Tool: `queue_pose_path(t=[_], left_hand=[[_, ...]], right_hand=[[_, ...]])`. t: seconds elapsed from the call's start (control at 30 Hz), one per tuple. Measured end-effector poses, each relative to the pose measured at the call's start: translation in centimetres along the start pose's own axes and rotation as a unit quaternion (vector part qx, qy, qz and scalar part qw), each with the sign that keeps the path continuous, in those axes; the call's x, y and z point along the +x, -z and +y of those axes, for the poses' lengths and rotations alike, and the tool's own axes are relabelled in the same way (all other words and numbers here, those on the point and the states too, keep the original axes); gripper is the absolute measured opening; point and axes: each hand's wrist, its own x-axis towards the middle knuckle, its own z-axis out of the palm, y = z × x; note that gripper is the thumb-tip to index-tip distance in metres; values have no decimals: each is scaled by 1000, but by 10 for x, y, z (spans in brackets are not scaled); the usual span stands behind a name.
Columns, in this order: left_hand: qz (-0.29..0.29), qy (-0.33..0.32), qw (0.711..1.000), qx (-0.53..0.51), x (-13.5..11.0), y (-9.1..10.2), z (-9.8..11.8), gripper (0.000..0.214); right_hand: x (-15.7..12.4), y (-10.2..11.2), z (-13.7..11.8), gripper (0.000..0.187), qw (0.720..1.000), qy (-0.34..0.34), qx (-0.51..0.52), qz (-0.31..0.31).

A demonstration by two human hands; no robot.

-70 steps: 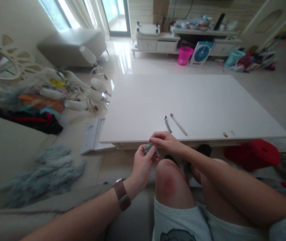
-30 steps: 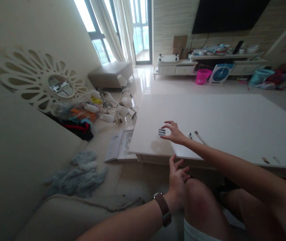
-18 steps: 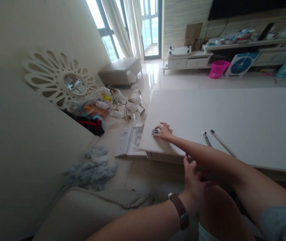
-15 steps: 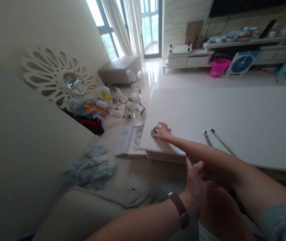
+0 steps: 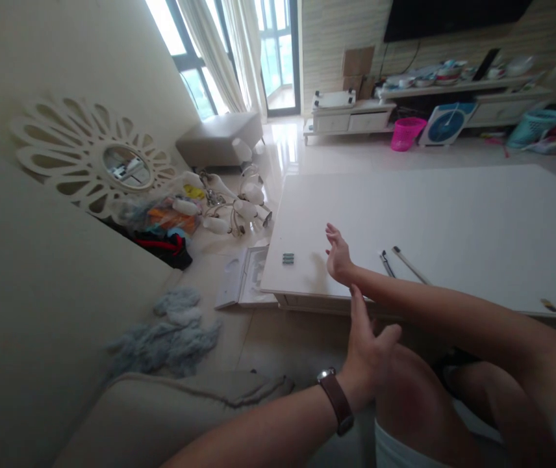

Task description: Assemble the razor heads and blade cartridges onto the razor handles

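Note:
A small striped dark-and-silver object [image 5: 288, 259] lies near the left front corner of the white low table [image 5: 453, 214]. My right hand [image 5: 339, 255] hovers over the table a little to its right, fingers spread, holding nothing. My left hand [image 5: 368, 348], with a brown watch strap at the wrist, is raised beside my knee, fingers straight and apart, empty. Two thin stick-like tools [image 5: 402, 263] lie on the table to the right of my right hand.
A white tray [image 5: 243, 286] lies on the floor by the table's left corner. Beyond it are a chandelier [image 5: 229, 205], coloured clutter, a round mirror [image 5: 88, 162] and a grey rug scrap [image 5: 165, 328]. A pink basket [image 5: 404, 133] and TV shelf stand far back.
Both hands held the small striped object over my knees; my right hand set it on the table near the left corner and has now drawn back to the right, open. My left hand opened.

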Motion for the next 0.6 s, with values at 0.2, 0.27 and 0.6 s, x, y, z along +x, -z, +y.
queue_pose_path(t=[0.2,0.27,0.6], left_hand=[[-193,-189,830,488,-10,11,-16,104],[-225,-255,744,575,-13,12,-18,89],[-91,-411,510,750,-3,13,-11,70]], right_hand=[[-15,3,-43,54,989,-63,126,41],[-24,2,-46,52,986,-80,138,42],[-119,-4,-15,50,980,-185,63,-38]])
